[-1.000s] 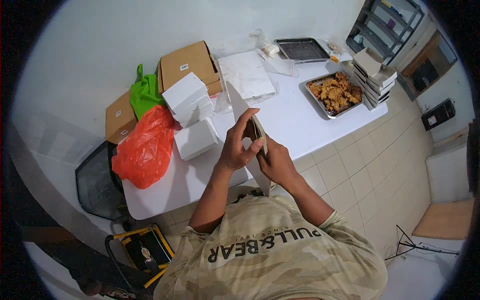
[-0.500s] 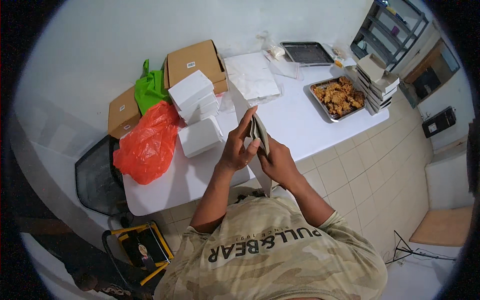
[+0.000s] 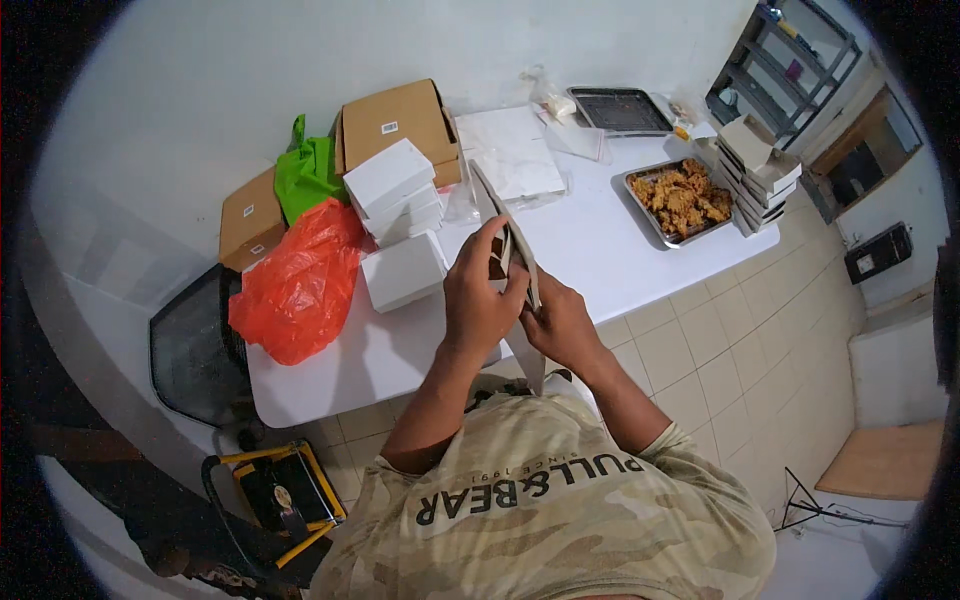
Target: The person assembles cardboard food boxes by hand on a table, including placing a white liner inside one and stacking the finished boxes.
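Bench (image 3: 610,270), one, white: under and beyond both grips, reaching out to either side.
Brown carton (image 3: 390,125), one: beyond and left of the left grip.
Red plastic bag (image 3: 300,290), one, crumpled: left of the left grip, on the bench.
White paper (image 3: 510,150), stacked, partly in clear plastic: straight beyond the grips.
White boxes (image 3: 395,190), stacked: left of and beyond the left grip; one more white box (image 3: 403,272) nearer it.
Open boxes (image 3: 750,185), nested in a stack: far right of the right grip.
Metal tray (image 3: 650,214), one, bearing fried food (image 3: 685,200): right of and beyond the right grip.
Cardboard (image 3: 522,246), one folded piece, on edge: between the grips, above the bench's near edge.
Left grip (image 3: 487,290), pinching the cardboard, thumb against fingers.
Right grip (image 3: 558,318), clasping the cardboard's right side, fingertips partly hidden.
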### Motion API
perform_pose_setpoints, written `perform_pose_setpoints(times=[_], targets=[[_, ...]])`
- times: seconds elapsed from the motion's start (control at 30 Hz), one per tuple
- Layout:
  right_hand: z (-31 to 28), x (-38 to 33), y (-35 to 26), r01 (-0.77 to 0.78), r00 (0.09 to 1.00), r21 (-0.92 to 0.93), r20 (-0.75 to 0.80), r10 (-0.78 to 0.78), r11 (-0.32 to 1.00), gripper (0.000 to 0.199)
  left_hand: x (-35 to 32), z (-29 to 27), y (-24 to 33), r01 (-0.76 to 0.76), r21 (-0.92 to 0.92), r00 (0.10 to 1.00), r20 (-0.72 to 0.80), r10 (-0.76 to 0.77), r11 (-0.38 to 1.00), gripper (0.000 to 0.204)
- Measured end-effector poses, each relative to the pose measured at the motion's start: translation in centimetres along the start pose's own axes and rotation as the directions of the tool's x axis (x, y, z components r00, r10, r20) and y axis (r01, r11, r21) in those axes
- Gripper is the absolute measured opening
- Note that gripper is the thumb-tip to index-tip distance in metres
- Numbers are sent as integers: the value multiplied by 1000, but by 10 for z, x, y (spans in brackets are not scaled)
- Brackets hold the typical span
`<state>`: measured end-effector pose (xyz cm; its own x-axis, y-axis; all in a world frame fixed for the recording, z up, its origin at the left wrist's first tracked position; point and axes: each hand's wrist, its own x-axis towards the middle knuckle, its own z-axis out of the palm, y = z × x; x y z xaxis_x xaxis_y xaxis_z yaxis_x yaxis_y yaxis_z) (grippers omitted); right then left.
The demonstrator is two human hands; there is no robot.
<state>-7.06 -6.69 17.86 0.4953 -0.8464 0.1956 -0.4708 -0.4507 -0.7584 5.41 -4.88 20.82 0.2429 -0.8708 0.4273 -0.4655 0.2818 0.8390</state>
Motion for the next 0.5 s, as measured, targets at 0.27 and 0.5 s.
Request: perform_pose_setpoints(times=[0.27, 0.5], targets=[[-18, 6, -5, 103, 992, 281, -100, -78, 954, 55, 3, 3, -4, -36, 153, 998, 53, 28, 988, 34], [-45, 18, 10, -149, 965, -17, -220, 142, 989, 43, -7, 6, 12, 135, 40, 957, 254, -141, 990, 32]])
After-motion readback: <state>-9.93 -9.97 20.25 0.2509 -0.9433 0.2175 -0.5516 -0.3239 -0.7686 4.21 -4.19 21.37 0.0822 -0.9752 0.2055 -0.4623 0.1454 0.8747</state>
